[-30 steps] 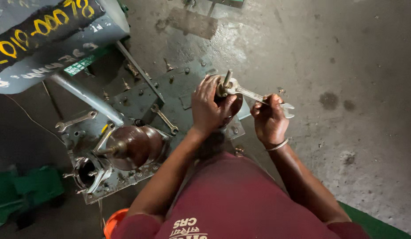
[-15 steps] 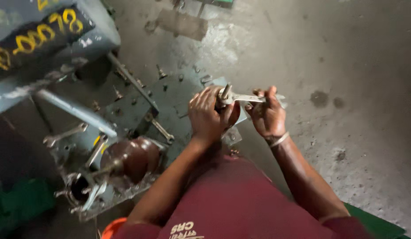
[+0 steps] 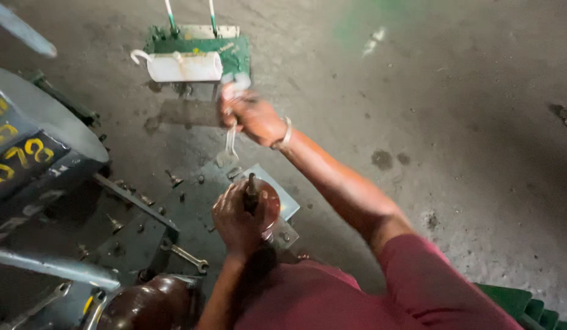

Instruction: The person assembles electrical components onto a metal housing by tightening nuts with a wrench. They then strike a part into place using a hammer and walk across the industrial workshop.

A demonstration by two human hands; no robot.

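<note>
**Wrench raised over a half-stripped bushing on the workshop floor**

From my remote seat I see the left hand point(image 3: 237, 220) clenched around a brown ceramic bushing point(image 3: 268, 205), its dark threaded stud point(image 3: 251, 190) poking up between thumb and fingers. The bushing stands on a pale metal plate point(image 3: 283, 198) lying on the concrete floor point(image 3: 454, 122), just in front of the person's maroon shirt point(image 3: 332, 299). The right hand point(image 3: 253, 116) is stretched out ahead and well above the left, gripping a steel spanner point(image 3: 228, 143) that hangs head-down from the fist; the picture is blurred there, so I cannot tell which jaw end points down. The spanner's lower end hovers near the plate's far edge, apart from the stud.

The risk, as I judge it, lies in that gap: a loosely held spanner could slip from the fist and strike the ceramic or the knuckles of the hand below. The bushing, steadied by one hand only, could also tip off the plate.

Loose bolts point(image 3: 173, 179) dot the floor to the left, a second spanner point(image 3: 187, 256) lies beside the grey transformer casing point(image 3: 33, 159), and a white cylinder point(image 3: 184, 66) rests on a green frame point(image 3: 234, 52) beyond.
</note>
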